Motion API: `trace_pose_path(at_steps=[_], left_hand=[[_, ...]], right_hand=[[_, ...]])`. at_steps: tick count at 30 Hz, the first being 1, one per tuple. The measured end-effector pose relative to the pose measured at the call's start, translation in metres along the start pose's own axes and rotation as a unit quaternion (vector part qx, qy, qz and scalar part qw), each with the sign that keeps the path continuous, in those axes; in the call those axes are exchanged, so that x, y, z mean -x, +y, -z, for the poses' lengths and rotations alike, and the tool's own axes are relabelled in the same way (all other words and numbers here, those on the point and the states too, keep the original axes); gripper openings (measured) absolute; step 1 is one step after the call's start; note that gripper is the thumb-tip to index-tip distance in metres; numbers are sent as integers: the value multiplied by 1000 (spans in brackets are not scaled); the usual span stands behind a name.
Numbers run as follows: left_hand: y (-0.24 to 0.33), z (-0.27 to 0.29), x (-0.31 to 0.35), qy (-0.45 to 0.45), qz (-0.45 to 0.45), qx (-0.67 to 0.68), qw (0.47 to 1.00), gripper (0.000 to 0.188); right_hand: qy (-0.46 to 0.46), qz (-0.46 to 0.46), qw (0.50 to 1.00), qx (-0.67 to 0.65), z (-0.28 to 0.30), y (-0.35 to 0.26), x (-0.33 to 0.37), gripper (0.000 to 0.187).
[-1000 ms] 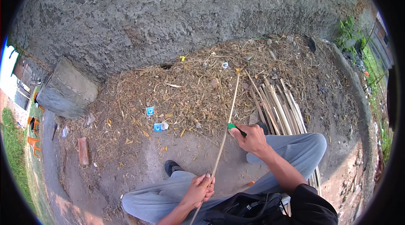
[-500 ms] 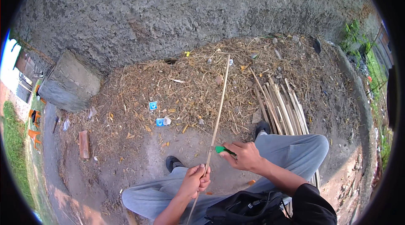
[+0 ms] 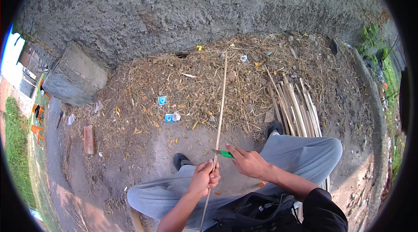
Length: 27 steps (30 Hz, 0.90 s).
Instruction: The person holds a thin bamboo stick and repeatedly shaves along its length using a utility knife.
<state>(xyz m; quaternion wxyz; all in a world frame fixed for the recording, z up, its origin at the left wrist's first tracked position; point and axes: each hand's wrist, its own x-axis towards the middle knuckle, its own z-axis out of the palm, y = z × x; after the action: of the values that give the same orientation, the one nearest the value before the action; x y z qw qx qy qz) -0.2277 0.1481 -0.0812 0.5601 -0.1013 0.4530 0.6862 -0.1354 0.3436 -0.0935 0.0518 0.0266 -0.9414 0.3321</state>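
Observation:
A long, thin pale wooden strip, perhaps bamboo, (image 3: 222, 101) runs from between my legs out toward the wall. My left hand (image 3: 203, 178) is wrapped around it near its lower part, thumb on top. In my right hand (image 3: 251, 163) is a green-handled utility knife (image 3: 226, 154), its forefinger stretched along the handle. The knife's short blade meets the strip just beyond my left thumb; whether it cuts in is too small to tell.
A bundle of similar strips (image 3: 297, 110) lies beyond my right knee. Past my feet, dry plant litter (image 3: 143, 88) covers the ground up to a rough grey wall (image 3: 209, 10). A concrete block (image 3: 80, 75), a brick (image 3: 89, 139) and small blue packets (image 3: 170, 117) lie to the left.
The strip's far end has swung a little left. My right hand has turned slightly, so the knife now points left with its blade at the strip. Both hands keep their hold.

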Motion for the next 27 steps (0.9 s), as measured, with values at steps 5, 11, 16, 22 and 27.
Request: trace_pose_path(at_steps=[5,11,16,22,27], left_hand=[[-1,0,-2,-6,16,7,1000,30],[-3,-1,-4,-6,33,12,999,29],[-3,-2,-6,-2,34,12,999,29],[-3,-5,-6,17,30,14,999,29],[-4,-5,-8,12,34,34,999,29]], right_hand=[[-48,-3,999,10,4,-3,-1,63],[-73,3,996,42,-1,1,2,66],[-27,27,998,42,-7,3,3,62],[7,-43,999,0,-5,-11,-1,32],[34,-49,998,34,-15,-6,-3,29]])
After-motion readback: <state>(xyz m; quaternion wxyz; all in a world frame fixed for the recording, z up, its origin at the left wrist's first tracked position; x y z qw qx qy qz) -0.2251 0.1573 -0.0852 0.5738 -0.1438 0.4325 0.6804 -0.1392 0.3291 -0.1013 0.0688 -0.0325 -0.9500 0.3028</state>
